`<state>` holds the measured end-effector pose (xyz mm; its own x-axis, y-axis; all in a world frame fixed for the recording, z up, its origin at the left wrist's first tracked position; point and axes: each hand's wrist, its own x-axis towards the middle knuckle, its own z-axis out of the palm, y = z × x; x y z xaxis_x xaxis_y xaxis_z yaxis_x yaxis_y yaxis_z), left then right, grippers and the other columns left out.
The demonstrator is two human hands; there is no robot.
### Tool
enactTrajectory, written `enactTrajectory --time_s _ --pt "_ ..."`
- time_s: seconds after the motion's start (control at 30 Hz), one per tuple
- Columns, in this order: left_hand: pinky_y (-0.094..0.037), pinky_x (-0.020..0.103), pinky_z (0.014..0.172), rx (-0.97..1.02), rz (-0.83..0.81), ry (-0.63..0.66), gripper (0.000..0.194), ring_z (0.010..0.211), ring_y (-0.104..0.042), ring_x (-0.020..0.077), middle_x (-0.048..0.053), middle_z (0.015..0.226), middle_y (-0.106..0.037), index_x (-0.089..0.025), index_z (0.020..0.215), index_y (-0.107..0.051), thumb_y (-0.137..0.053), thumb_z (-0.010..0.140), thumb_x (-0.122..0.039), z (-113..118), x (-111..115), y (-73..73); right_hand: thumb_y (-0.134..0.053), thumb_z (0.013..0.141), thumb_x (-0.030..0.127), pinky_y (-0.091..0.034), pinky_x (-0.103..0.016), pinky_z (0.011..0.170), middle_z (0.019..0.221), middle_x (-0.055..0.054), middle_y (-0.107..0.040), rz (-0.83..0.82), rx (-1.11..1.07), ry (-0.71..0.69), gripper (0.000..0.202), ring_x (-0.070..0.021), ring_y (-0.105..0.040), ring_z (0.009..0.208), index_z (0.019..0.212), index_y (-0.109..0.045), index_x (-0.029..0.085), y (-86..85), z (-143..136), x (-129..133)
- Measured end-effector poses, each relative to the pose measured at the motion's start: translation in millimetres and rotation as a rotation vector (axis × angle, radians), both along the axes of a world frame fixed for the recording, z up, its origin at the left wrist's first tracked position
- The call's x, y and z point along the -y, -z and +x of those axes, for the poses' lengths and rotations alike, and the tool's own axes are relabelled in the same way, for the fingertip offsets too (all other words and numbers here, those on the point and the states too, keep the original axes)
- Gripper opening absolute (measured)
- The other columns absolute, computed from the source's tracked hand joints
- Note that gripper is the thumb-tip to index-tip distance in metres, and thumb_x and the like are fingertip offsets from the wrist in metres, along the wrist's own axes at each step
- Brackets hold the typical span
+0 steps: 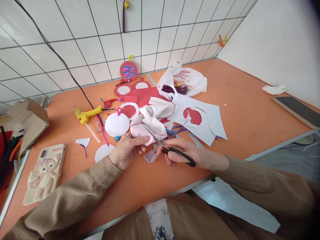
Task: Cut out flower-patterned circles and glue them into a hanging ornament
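My left hand (128, 149) pinches the near edge of a white cloth with pinkish lines (140, 130), whose plain white part lies bunched beyond it. In my right hand (186, 151) are black-handled scissors (180, 154); their blades point up and left and lie at the patterned cloth. A patterned scrap (150, 155) is just under the scissors, between my hands. Left of the cloth are a white paper disc (117, 125) with a pink loop and a white ring (136, 110). Another white disc (102, 152) is partly behind my left wrist.
A yellow glue gun (87, 115) and a phone case (46, 173) lie left. Behind are red rings (123, 89) and a plastic bag (200, 83). Cut white paper (205, 130) lies right of the cloth; a phone (298, 111) is far right. A cardboard box (32, 121) stands far left.
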<state>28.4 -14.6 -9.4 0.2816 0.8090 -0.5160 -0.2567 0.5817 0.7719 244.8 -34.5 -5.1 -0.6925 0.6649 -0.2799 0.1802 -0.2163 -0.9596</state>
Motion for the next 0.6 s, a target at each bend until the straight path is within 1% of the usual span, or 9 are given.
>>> enactTrajectory --time_s 0.13,0.23,0.37,0.5,0.6 --pt "-0.037 0.017 0.039 -0.024 0.013 0.001 0.041 0.042 -0.052 0.0063 -0.003 0.050 -0.060 -0.012 0.062 -0.065 -0.098 0.043 -0.029 -1 -2 0.0 -0.067 0.082 0.066 -0.045 -0.022 0.051 0.061 0.000 -0.060 -0.039 0.021 0.026 0.055 -0.0094 -0.053 0.052 0.096 -0.063 0.013 4.4 4 0" --pt "-0.037 0.017 0.039 -0.020 0.019 0.005 0.042 0.041 -0.052 0.0059 -0.003 0.050 -0.059 -0.012 0.061 -0.065 -0.098 0.042 -0.031 -2 -3 0.1 -0.070 0.081 0.064 -0.045 -0.021 0.049 0.058 0.001 -0.060 -0.074 0.053 0.051 0.054 -0.0086 -0.052 0.050 0.097 -0.064 0.013 4.4 7 0" --pt "-0.038 0.015 0.038 -0.007 0.036 0.020 0.043 0.041 -0.052 0.0056 -0.003 0.050 -0.060 -0.012 0.061 -0.066 -0.099 0.042 -0.031 -2 -4 0.3 -0.070 0.081 0.066 -0.045 -0.020 0.049 0.060 0.001 -0.059 -0.073 0.005 0.036 0.056 -0.0091 -0.053 0.052 0.098 -0.065 0.013 5.5 10 1" --pt "-0.038 0.015 0.038 -0.013 0.026 0.027 0.044 0.041 -0.053 0.0061 -0.004 0.050 -0.061 -0.012 0.065 -0.067 -0.099 0.041 -0.031 -3 -3 -0.2 -0.062 0.086 0.068 -0.044 -0.021 0.052 0.064 0.000 -0.059 -0.024 -0.120 0.019 0.058 -0.0098 -0.054 0.057 0.099 -0.063 0.012 10.6 15 0" --pt "-0.039 0.016 0.038 -0.007 0.017 0.015 0.044 0.041 -0.053 0.0061 -0.004 0.051 -0.061 -0.013 0.065 -0.067 -0.099 0.041 -0.031 -2 -2 -1.2 -0.062 0.086 0.069 -0.045 -0.022 0.054 0.065 -0.001 -0.059 0.001 -0.112 -0.007 0.058 -0.0104 -0.054 0.058 0.098 -0.061 0.012 10.4 13 -1"
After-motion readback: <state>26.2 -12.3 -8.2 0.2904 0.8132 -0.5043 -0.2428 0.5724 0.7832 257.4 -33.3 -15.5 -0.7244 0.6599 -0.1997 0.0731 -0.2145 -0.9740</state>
